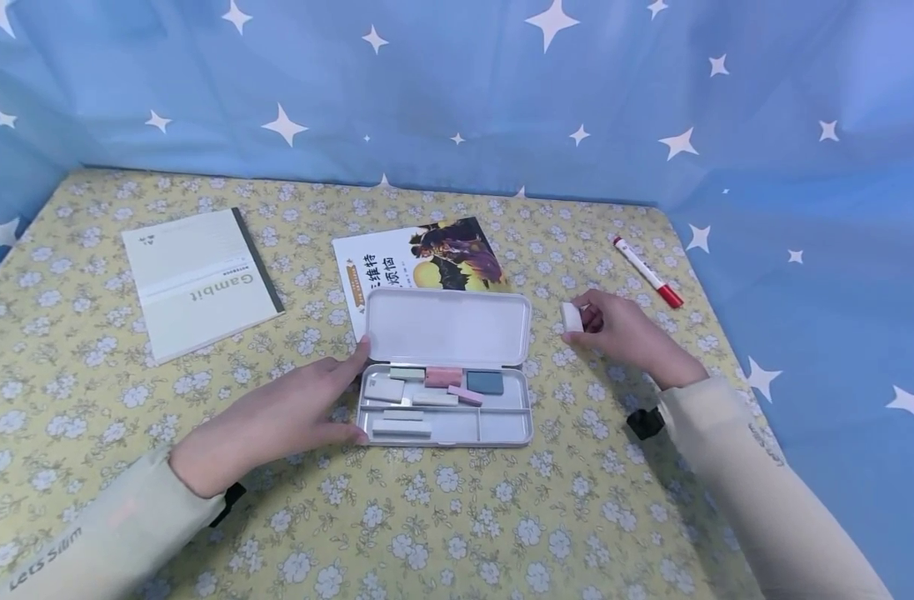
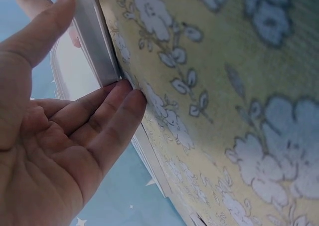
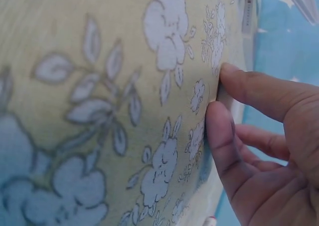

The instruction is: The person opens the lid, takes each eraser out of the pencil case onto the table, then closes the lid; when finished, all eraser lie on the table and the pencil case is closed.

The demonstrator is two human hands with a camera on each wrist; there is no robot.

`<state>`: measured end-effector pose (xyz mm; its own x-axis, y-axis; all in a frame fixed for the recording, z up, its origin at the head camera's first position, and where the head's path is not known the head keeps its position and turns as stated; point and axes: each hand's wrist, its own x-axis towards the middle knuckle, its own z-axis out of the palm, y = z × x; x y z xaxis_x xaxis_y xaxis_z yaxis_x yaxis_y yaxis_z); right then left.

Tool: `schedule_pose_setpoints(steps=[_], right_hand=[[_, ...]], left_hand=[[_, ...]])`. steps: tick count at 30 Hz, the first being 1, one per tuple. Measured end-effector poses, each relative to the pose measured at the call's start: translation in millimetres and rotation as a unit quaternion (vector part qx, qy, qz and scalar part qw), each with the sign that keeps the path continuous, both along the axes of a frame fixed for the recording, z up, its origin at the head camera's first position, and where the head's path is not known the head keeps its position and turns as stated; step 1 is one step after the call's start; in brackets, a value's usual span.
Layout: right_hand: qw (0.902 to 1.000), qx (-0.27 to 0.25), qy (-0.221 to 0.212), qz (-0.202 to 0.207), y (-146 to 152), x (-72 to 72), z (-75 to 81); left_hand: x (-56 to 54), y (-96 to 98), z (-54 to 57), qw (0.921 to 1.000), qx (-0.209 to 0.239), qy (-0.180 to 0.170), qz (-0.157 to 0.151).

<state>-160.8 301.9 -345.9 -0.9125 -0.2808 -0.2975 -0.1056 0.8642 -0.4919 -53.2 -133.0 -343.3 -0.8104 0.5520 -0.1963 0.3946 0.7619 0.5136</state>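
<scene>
A: What is held at the right of the frame?

B: A small white rectangular block (image 1: pixel 571 318) is pinched between thumb and fingertips of the right hand (image 1: pixel 625 333), the gap narrowed to its width. Whether the tablecloth is touched by it cannot be told.

A: And the left hand (image 1: pixel 277 417)?

B: Its thumb and fingers are spread wide and rested against the left end of an open white rectangular case (image 1: pixel 505 426), at the centre of the frame.

A: What is contained there?

B: In the long upper compartment are seen a pale green block (image 1: pixel 407 374), a pinkish-red block (image 1: pixel 443 378), a dark blue-grey block (image 1: pixel 485 382), a thin pink block (image 1: pixel 466 396) and two white ones. Two more white blocks are kept in the lower left compartment.

A: And farther out?

B: A book with an illustrated cover (image 1: pixel 457 254) is partly covered by the raised lid (image 1: pixel 449 325). A cream notebook with a dark spine (image 1: pixel 194 258) is placed at the upper left, a red-capped white marker (image 1: pixel 646 271) at the upper right, all on a yellow floral tablecloth (image 1: pixel 397 517).
</scene>
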Motion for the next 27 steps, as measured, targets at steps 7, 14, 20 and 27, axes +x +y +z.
schedule_pose_setpoints(steps=[7,14,20,27], right_hand=[[0.9998,-0.007,0.000,0.016,-1,3.5,1.3],[0.9993,0.021,0.016,0.025,-4,5.5,5.5],[0.9967,0.040,0.068,0.019,-5,15.3,13.3],[0.9804,0.008,0.193,0.037,-29,40.1,24.7]], left_hand=[[0.7,0.5,-1.2,1.0000,-0.002,-0.005,0.001],[0.0,-0.1,-1.4,1.0000,0.002,0.004,-0.001],[-0.5,0.4,0.0,1.0000,-0.007,0.004,-0.003],[0.7,-0.4,-0.2,0.9999,-0.007,0.013,-0.006]])
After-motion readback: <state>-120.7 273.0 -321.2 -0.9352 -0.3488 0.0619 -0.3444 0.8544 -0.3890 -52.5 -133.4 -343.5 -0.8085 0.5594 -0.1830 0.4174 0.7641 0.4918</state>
